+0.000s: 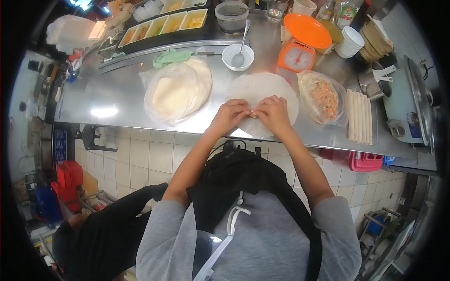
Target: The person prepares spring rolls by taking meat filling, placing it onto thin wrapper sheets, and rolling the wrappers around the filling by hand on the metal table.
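Note:
A thin round wrapper (248, 86) lies flat on the steel counter in front of me. Over its middle, the fingertips of my left hand (230, 114) and my right hand (273, 114) nearly meet. Both pinch at a small pale-pink lump of filling (253, 114), mostly hidden by the fingers. To the right sits a clear plastic bag (307, 82) of shredded orange-and-white filling (325, 99). Beyond it, several rolled wrappers (360, 117) lie side by side. At left, a stack of round wrappers (176, 93) is partly covered by clear plastic.
Behind the wrapper stands a white bowl (229, 58) with a spoon (243, 44). An orange scale (296, 56) carries an orange plate (307, 30). Ingredient trays (164, 28) line the back left. A large cooker (405, 103) stands at right. Another person in black (103, 234) is at lower left.

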{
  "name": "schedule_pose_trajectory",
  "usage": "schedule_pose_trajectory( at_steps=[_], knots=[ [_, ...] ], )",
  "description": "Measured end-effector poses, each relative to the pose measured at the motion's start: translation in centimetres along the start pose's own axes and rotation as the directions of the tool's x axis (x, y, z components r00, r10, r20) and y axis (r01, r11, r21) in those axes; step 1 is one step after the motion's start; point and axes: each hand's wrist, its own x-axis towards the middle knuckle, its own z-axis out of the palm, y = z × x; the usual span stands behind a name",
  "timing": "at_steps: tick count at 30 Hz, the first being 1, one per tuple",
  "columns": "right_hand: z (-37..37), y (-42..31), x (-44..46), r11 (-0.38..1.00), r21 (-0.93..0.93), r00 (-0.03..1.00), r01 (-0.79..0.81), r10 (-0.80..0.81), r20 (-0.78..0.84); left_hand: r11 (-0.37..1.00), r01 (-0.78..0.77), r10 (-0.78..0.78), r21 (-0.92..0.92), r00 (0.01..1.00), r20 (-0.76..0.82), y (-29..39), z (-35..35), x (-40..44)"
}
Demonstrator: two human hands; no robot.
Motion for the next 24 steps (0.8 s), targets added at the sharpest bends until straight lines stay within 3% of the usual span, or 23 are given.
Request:
schedule_pose_trajectory(
  at_steps=[1,3,5,7,8,10,11,13,16,17,18,19,21,22,24],
  knots=[
    [0.5,-0.2,0.0,1.0,0.001,1.0,0.0,0.0,0.002,0.998,0.054,-0.055,0.017,0.998,0.038,-0.2,0.1,0.0],
    [1.5,-0.7,0.1,0.984,-0.179,0.999,0.013,-0.005,0.042,0.99,0.134,-0.136,0.035,0.988,0.068,-0.3,0.1,0.0],
    [0.5,-0.7,-0.1,0.994,-0.113,0.998,-0.011,0.017,0.054,0.976,0.211,-0.216,0.056,0.972,0.096,0.0,-0.2,0.0],
    [-0.5,-0.3,-0.2,0.998,-0.045,0.997,-0.036,0.04,0.071,0.957,0.236,-0.232,-0.171,0.972,0.041,0.6,-0.5,0.0],
    [-0.8,0.2,-0.3,0.998,-0.04,0.999,-0.041,0.041,-0.003,0.956,0.237,-0.233,-0.171,0.972,0.04,0.8,-0.3,0.3],
    [-0.6,0.9,-0.7,0.998,-0.036,0.997,-0.046,0.043,-0.069,0.999,-0.049,0.051,0.022,0.995,-0.084,1.8,0.5,1.0],
    [0.1,1.5,-1.0,0.999,-0.032,0.998,-0.035,0.033,-0.061,0.999,-0.049,0.051,0.02,0.995,-0.083,1.7,0.9,1.0],
    [0.1,1.9,-1.0,0.999,-0.03,0.998,-0.023,0.021,-0.061,0.984,0.171,-0.167,-0.048,0.983,0.076,1.4,1.3,1.2],
    [-1.0,2.2,-1.5,0.998,-0.059,0.998,-0.016,0.013,-0.054,0.978,0.203,-0.196,-0.041,0.972,0.133,1.1,1.1,1.3],
    [-1.8,2.4,-1.5,0.967,0.227,0.993,-0.117,0.113,0.032,0.979,0.199,-0.192,-0.04,0.972,0.132,1.1,1.1,1.4],
    [-2.3,2.6,-1.4,0.845,0.484,0.973,-0.228,0.181,0.142,0.991,0.132,-0.133,0.012,0.984,0.118,1.3,0.9,1.4],
    [-2.4,2.8,-1.5,0.845,0.484,0.973,-0.227,0.181,0.141,0.996,0.067,-0.074,0.064,0.992,0.106,1.4,0.8,1.4],
    [-2.5,3.1,-2.0,0.978,0.201,0.999,0.05,-0.049,-0.01,0.988,0.01,-0.022,0.157,0.997,0.072,2.5,1.7,1.9],
    [-2.5,3.4,-2.1,0.979,0.199,0.999,0.048,-0.046,-0.012,0.968,-0.047,0.038,0.247,0.998,0.041,3.0,2.4,2.4],
    [-2.3,4.3,-1.8,0.967,0.25,0.981,-0.038,-0.011,0.192,0.97,-0.01,-0.014,0.245,0.995,0.096,2.7,3.9,3.3]
  ],
)
